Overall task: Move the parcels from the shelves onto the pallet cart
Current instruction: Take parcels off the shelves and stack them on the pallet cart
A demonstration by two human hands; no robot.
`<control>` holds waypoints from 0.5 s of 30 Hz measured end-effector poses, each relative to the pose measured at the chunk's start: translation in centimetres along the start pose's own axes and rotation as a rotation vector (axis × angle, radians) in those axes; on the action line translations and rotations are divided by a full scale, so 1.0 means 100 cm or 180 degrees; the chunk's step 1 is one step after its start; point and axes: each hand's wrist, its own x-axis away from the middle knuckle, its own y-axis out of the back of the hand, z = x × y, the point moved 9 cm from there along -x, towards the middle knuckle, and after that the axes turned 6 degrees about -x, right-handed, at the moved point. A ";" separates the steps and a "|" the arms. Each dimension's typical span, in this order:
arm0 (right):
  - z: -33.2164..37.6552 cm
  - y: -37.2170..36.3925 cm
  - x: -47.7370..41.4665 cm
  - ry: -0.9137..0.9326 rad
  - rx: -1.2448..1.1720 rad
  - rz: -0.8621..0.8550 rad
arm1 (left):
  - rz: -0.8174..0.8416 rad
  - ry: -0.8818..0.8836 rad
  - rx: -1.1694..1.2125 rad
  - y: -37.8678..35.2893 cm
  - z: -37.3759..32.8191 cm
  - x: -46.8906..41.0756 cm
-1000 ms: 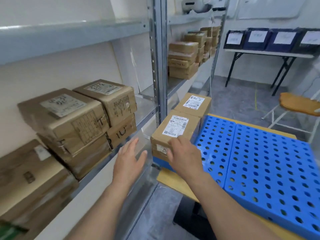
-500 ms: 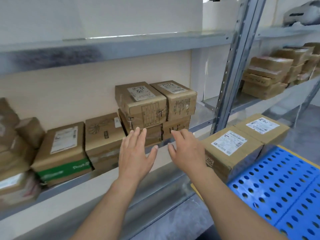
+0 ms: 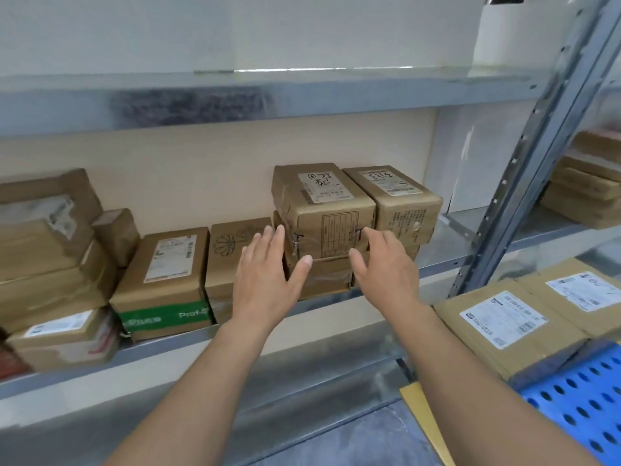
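- Left hand (image 3: 265, 280): open, fingers straight and slightly spread, thumb out, holding nothing. It is at the left front corner of the upper parcel (image 3: 322, 210). Contact cannot be confirmed.
- Right hand (image 3: 386, 270): open, fingers loosely extended, holding nothing. It is at the right front corner of the same parcel. Contact cannot be confirmed here either.
- Location of the target: the upper parcel sits on top of a lower parcel (image 3: 319, 280), on the shelf (image 3: 168, 344), near the steel upright (image 3: 524, 156). Its right face touches a neighbouring parcel (image 3: 396, 203) at the same height.
- Expected handling: brown cardboard with taped seams, so probably stiff and able to take firm side pressure. The size suggests a light to moderate weight. Taped areas may be slick under the palm.
- Recommended hold: place the palms on the left and right faces, low down, with the thumbs on the front. The right face is blocked by the neighbour, so draw the parcel forward first to expose that face.
- Caution: lift rather than drag, since dragging could pull the lower parcel off the shelf edge.
- Surroundings on the shelf: a flower-printed parcel (image 3: 232, 250) and a green-taped parcel (image 3: 161, 280) lie to the left.
- Destination: the pallet cart (image 3: 578, 408) stands to the right and already carries two labelled parcels (image 3: 504, 324).
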 end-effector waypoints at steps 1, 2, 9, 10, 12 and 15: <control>-0.002 0.001 -0.007 -0.0052 -0.0048 -0.0024 | 0.0023 0.0018 0.0045 0.000 0.000 -0.006; -0.004 0.002 -0.014 -0.0101 -0.0084 -0.0070 | 0.0043 0.0039 0.0092 -0.001 0.001 -0.011; -0.014 0.003 -0.041 -0.0440 -0.0189 -0.0196 | 0.0228 0.0150 0.0581 -0.011 0.002 -0.042; -0.015 0.001 -0.043 -0.0464 -0.0218 -0.0186 | 0.0251 0.0177 0.0681 -0.012 0.002 -0.045; -0.016 -0.004 -0.046 -0.0530 -0.0330 -0.0149 | 0.0308 0.0279 0.0855 -0.014 0.004 -0.050; -0.015 -0.010 -0.052 -0.0640 -0.0593 -0.0115 | 0.0449 0.0435 0.1054 -0.018 0.008 -0.057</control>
